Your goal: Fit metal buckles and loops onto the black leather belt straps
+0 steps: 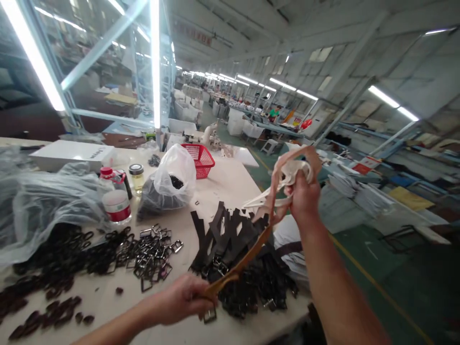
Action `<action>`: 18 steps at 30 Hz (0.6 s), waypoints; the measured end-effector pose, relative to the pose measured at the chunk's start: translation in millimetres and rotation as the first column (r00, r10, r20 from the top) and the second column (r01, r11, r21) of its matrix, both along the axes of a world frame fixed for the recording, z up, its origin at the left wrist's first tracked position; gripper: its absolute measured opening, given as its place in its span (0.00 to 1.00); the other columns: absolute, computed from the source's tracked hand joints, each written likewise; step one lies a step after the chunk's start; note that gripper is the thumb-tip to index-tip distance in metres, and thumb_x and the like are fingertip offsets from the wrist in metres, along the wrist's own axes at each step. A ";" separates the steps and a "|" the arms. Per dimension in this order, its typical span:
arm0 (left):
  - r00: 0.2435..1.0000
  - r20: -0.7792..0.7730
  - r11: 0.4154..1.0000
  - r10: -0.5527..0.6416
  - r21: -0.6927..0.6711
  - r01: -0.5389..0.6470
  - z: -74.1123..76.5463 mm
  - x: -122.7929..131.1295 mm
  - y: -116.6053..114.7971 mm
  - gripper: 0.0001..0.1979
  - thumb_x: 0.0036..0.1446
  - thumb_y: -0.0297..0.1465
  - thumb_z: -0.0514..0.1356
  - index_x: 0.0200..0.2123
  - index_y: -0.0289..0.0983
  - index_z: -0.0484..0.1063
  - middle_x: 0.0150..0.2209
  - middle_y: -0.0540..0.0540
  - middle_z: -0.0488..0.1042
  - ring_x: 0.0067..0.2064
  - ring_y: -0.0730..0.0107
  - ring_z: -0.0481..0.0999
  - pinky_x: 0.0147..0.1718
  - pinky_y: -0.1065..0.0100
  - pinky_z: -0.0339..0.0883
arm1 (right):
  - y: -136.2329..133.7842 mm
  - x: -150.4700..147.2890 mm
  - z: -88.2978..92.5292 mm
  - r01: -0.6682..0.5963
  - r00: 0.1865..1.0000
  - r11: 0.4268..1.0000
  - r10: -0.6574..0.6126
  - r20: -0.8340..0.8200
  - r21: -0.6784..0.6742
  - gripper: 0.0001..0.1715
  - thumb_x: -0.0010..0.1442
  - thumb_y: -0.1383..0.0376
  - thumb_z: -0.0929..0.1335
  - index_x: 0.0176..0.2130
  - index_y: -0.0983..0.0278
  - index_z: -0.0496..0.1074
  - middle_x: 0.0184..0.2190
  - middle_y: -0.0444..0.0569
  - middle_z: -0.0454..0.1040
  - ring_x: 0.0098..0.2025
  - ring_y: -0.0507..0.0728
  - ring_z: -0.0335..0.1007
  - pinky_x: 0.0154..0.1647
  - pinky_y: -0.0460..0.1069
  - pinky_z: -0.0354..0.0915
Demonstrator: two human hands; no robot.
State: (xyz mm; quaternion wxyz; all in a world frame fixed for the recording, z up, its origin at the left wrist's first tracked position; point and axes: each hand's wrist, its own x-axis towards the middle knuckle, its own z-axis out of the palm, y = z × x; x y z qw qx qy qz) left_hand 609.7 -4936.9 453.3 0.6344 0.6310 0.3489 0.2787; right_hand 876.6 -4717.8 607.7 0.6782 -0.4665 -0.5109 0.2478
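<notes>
My left hand [185, 298] is closed on the lower end of a tan strap [247, 256], close to a metal buckle [210, 315] that hangs at that end. The strap runs up and to the right to my right hand [304, 191], which is raised above the table's right edge and closed on the strap's upper end together with a bunch of white straps [287, 179]. Under the strap lies a pile of dark straps with buckles [237, 254] on the white table [223, 184].
Loose black metal buckles [151, 251] and dark rings [68, 249] cover the table's left half. Clear plastic bags [32, 201], a red-capped bottle [115, 199], a small jar [136, 175], a bag of dark parts [168, 184] and a red basket [200, 159] stand behind. A factory aisle opens to the right.
</notes>
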 end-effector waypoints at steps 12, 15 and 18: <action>0.462 0.459 0.651 0.759 -0.544 -0.530 -20.0 32.0 43.0 0.20 0.50 0.46 0.72 0.36 0.35 0.77 0.29 0.46 0.78 0.33 0.70 0.78 0.39 0.72 0.74 | -191.6 -156.3 -224.2 -0.769 0.638 0.499 0.558 -0.531 -0.400 0.35 0.43 0.50 0.79 0.48 0.60 0.75 0.44 0.49 0.79 0.48 0.62 0.75 0.52 0.55 0.71; 0.678 0.327 0.745 0.658 -0.408 -0.527 -26.8 4.3 42.2 0.23 0.52 0.49 0.69 0.40 0.36 0.79 0.38 0.41 0.81 0.40 0.61 0.81 0.43 0.66 0.76 | -177.6 -151.5 -223.8 -0.732 0.673 0.457 0.599 -0.434 -0.506 0.30 0.48 0.52 0.77 0.47 0.64 0.74 0.37 0.50 0.79 0.39 0.60 0.75 0.44 0.55 0.72; 0.822 -0.036 0.806 0.569 0.225 -0.548 -29.7 -54.7 38.0 0.20 0.58 0.48 0.65 0.44 0.39 0.82 0.48 0.39 0.81 0.52 0.55 0.79 0.55 0.61 0.72 | -135.1 -118.6 -179.4 -0.550 0.827 0.644 0.506 -0.244 -0.531 0.25 0.49 0.50 0.76 0.41 0.62 0.73 0.29 0.47 0.75 0.29 0.57 0.71 0.32 0.54 0.70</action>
